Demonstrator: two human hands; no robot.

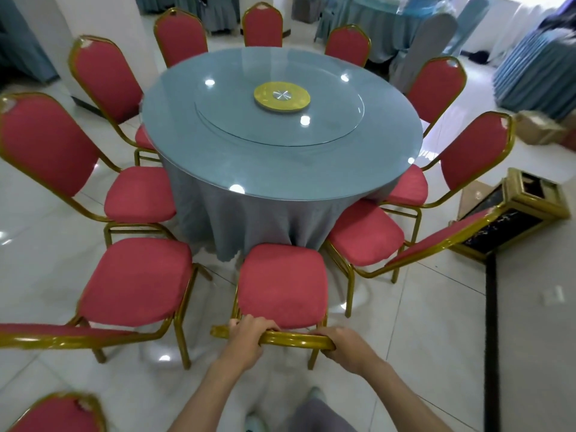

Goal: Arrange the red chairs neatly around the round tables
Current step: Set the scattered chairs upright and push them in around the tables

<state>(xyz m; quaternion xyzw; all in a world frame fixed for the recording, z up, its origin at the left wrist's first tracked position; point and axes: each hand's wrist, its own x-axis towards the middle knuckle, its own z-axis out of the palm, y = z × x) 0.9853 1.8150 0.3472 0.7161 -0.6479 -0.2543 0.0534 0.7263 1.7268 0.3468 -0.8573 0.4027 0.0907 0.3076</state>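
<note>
Left grip (246, 336) and right grip (344, 346) each curl tight round the gold rail (296, 338) atop the near chair (282, 285). The chair faces the bench (280, 169), its seat front at the hem of the cloth (249, 226).

To do the step well, I judge both grips should push evenly. That keeps the seat going in straight between the left neighbour (137, 282) and the right neighbour (364, 235), matching their depth and spacing.

The chair's back shows only as a foreshortened bar, and its front legs are hidden under the seat. The corner chair (59, 413) is cut off at the bottom left. The far chairs' seats lie behind the bench.
</note>
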